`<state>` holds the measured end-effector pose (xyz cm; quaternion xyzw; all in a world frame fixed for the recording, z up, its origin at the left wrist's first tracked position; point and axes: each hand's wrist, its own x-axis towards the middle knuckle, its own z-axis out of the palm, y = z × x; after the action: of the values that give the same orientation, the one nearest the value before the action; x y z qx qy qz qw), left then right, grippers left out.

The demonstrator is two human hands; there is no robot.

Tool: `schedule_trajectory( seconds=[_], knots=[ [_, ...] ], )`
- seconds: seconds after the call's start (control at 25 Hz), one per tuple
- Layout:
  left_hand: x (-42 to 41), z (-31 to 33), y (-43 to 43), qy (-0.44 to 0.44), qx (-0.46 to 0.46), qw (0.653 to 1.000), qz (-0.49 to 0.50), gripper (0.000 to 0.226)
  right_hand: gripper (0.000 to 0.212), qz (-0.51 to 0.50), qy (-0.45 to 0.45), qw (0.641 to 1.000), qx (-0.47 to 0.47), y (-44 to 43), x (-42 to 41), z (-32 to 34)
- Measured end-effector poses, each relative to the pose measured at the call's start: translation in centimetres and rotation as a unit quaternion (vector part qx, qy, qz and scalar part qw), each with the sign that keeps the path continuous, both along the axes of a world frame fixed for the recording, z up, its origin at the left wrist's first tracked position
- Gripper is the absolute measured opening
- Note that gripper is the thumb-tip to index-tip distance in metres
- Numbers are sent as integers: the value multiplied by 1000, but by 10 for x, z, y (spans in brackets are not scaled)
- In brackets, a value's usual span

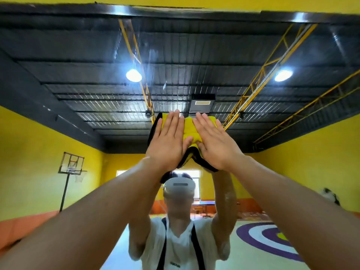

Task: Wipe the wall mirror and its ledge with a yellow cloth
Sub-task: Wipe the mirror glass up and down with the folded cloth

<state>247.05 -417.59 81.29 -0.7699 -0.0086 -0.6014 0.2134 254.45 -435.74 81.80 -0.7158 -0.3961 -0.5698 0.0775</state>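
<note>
The wall mirror (pixel 78 94) fills almost the whole view and reflects a hall with a dark ceiling and yellow walls. A yellow cloth (pixel 188 128) with a black border lies flat against the glass, above head height. My left hand (pixel 169 140) presses on the cloth's left half with straight fingers. My right hand (pixel 213 142) presses on its right half, also with fingers straight, the thumbs nearly touching. Both arms reach up and forward. The mirror's ledge is out of view.
The mirror's dark top frame (pixel 175 11) runs along the upper edge, with yellow wall above. My own reflection (pixel 179 230) stands below the cloth. Reflected are a basketball hoop (pixel 71 164) at left and a purple floor ring (pixel 268 240) at right.
</note>
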Motion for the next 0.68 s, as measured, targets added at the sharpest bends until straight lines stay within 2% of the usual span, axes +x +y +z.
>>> schedule_trajectory(
  seconds=[0.16, 0.28, 0.4, 0.48, 0.6, 0.68],
  knots=[
    [-1, 14, -5, 6, -11, 1000, 12, 86, 69, 1, -24, 999, -23, -7, 5, 15],
    [12, 24, -39, 25, -11, 1000, -5, 89, 68, -14, -21, 999, -28, -45, 17, 22],
    [33, 32, -81, 23, -15, 999, -33, 92, 69, -48, 32, 998, -24, -88, 26, 32],
    [36, 31, -93, 27, -50, 995, -81, 88, 69, -21, 89, 996, -19, -95, 20, 32],
    [28, 36, -98, 44, -127, 976, -170, 70, 52, 41, 116, 990, 75, -78, 6, 42],
    [31, 35, -98, 9, -115, 983, -146, 60, 52, 27, 86, 989, 116, -68, 6, 46]
  ],
)
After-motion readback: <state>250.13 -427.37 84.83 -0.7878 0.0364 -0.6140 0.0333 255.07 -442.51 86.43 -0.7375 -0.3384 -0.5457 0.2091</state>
